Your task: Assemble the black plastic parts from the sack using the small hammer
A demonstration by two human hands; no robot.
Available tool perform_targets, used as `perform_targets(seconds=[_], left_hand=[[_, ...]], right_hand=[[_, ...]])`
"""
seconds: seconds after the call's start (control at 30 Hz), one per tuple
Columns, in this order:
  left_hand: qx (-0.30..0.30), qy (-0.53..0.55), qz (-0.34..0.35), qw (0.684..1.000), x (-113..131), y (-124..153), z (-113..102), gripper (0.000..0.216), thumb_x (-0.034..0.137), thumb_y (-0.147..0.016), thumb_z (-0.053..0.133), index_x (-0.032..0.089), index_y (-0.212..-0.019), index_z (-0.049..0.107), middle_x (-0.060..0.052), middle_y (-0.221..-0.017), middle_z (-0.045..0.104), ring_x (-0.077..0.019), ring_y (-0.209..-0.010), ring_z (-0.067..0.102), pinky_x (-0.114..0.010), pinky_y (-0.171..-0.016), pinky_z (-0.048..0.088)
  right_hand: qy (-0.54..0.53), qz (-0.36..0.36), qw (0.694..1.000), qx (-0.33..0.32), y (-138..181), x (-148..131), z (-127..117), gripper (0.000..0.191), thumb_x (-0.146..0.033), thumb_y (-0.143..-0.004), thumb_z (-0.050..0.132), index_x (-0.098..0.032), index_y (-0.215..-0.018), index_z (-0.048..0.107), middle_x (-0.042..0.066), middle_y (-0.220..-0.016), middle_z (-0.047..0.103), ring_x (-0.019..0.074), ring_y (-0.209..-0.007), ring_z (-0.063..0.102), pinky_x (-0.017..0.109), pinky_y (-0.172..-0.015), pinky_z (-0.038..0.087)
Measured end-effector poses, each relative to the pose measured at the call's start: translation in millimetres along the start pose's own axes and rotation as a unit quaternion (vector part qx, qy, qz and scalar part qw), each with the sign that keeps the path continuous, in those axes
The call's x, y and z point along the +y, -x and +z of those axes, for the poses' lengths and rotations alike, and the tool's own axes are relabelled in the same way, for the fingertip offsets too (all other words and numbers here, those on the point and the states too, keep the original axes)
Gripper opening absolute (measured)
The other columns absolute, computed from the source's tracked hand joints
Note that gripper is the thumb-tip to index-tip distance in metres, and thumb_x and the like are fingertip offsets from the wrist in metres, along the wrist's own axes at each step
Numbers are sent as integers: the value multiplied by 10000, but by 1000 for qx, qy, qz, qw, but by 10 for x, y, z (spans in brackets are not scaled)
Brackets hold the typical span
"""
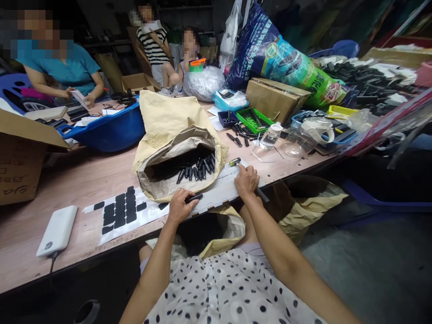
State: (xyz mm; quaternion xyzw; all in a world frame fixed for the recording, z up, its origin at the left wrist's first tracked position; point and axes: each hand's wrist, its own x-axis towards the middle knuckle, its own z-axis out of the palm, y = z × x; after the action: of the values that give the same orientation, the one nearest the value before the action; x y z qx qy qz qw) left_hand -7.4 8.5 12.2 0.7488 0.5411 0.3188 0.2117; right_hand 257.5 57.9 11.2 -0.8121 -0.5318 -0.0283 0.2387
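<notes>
My left hand [180, 207] is closed around a slim black cylindrical piece [195, 198], pressed down on a pale grey board [216, 194] at the table's front edge. My right hand [247, 181] grips a small hammer [235, 161] with a yellowish-green and black head. Its dark handle sticks out below my fist. The hammer head is raised above the board, apart from the black piece. Just beyond my hands lies an open tan woven sack [175, 112], its mouth facing me, with several black pointed cylindrical pieces [199, 170] inside.
Black stickers on a white sheet [123, 209] and a white power bank [57, 231] lie left. Behind are a blue basin [111, 128], green tray [254, 120], water bottle [271, 136] and clear jug [300, 139]. Another open sack [232, 225] sits below the edge. Co-workers sit across.
</notes>
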Motion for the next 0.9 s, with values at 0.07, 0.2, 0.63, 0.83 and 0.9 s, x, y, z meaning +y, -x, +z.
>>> perform_targets(seconds=[0.07, 0.2, 0.63, 0.83, 0.9], left_hand=[[1, 5, 10, 1000, 15, 4, -15, 52, 240, -782, 715, 220, -826, 697, -20, -804, 628, -203, -803, 601, -336, -769, 501], [3, -1, 55, 998, 129, 181, 0, 70, 246, -778, 720, 226, -841, 697, -33, -863, 634, -213, -846, 612, -357, -806, 501], [187, -69, -34, 979, 171, -97, 13, 156, 288, -884, 619, 247, -1014, 694, -65, -939, 640, -260, -932, 607, -404, -858, 502], [208, -87, -203, 953, -171, -645, 47, 94, 209, -787, 642, 192, -866, 689, -113, -910, 567, -356, -984, 581, -510, -882, 482], [195, -76, -210, 955, -208, -650, 55, 59, 224, -786, 645, 194, -826, 675, -118, -899, 557, -371, -995, 568, -526, -876, 475]], right_hand=[[8, -2, 1000, 5, 8, -5, 0, 428, -122, -906, 461, -244, -1218, 727, 129, -999, 562, 269, -961, 471, 354, -751, 315], [6, -10, 1000, 15, -9, 6, 7, 420, -120, -903, 460, -235, -1205, 728, 130, -990, 570, 268, -957, 470, 351, -744, 315], [6, -14, 1000, 9, 5, -2, 31, 416, -125, -915, 450, -232, -1218, 713, 140, -1016, 573, 280, -969, 474, 366, -755, 321], [16, -10, 1000, -17, 17, -54, -22, 424, -126, -925, 449, -237, -1250, 698, 146, -1048, 577, 288, -1002, 485, 367, -769, 336], [14, -11, 1000, -22, 20, -60, -26, 421, -132, -927, 454, -236, -1257, 693, 150, -1057, 575, 290, -1008, 484, 367, -769, 338]])
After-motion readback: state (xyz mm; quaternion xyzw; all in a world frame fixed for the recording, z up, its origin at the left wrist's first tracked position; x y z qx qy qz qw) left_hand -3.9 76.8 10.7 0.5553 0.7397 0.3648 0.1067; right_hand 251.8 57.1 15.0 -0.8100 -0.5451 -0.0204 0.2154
